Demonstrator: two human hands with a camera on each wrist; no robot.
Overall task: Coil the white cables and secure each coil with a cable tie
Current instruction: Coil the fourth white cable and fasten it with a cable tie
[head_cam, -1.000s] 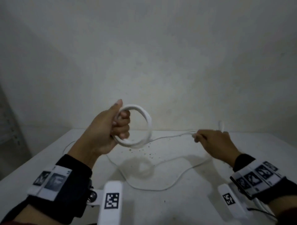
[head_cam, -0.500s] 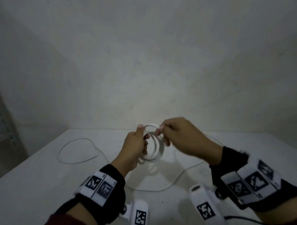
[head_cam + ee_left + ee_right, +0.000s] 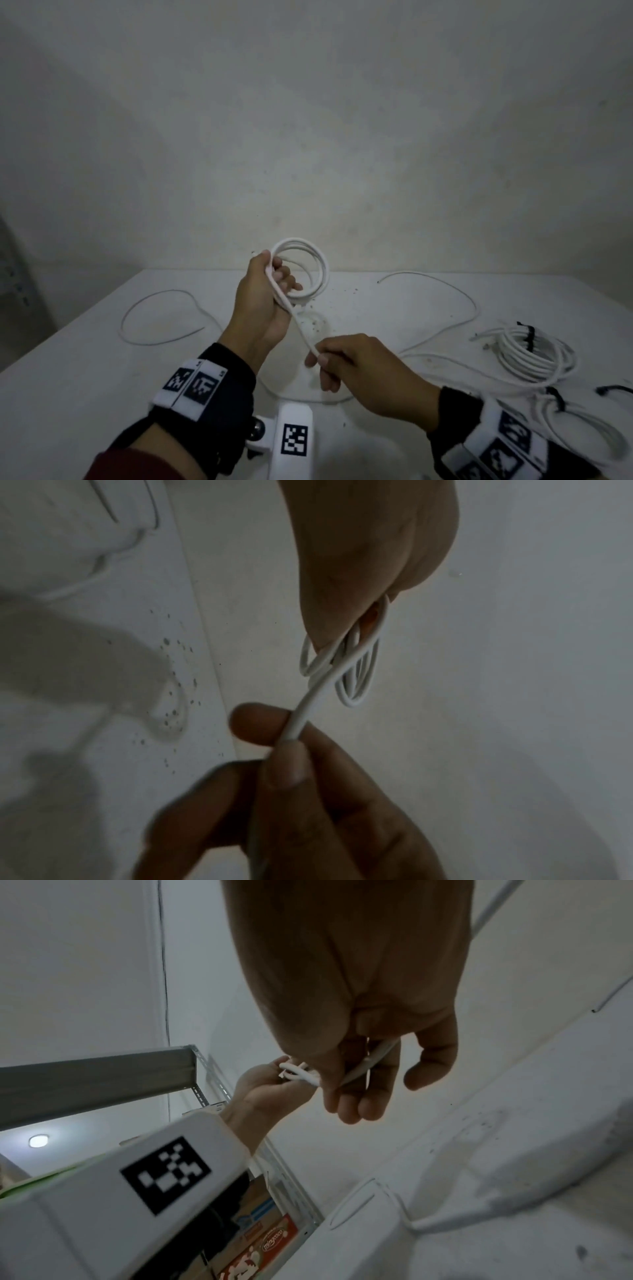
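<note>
My left hand [image 3: 279, 279] holds a small coil of white cable [image 3: 313, 270] upright above the table, fingers curled through its loops. One strand [image 3: 298, 325] runs from the coil down to my right hand [image 3: 322, 363], which pinches it between thumb and fingers. In the left wrist view the coil [image 3: 356, 677] hangs under my left hand and the right hand's fingertips [image 3: 287, 761] pinch the strand. The right wrist view shows the cable [image 3: 373, 1058] passing through my right hand's curled fingers. The cable's loose tail [image 3: 445, 329] lies in a wide loop on the table.
Two finished white coils [image 3: 534, 356] [image 3: 579, 425] with black ties lie at the right on the white table [image 3: 102, 377]. A loose black tie [image 3: 613, 389] lies near them. Another loose white cable [image 3: 154, 318] curves at the left. A wall stands right behind the table.
My right hand left the top of the coil and slid down the strand toward me. My left hand stays gripping the coil, which has gained a loop.
</note>
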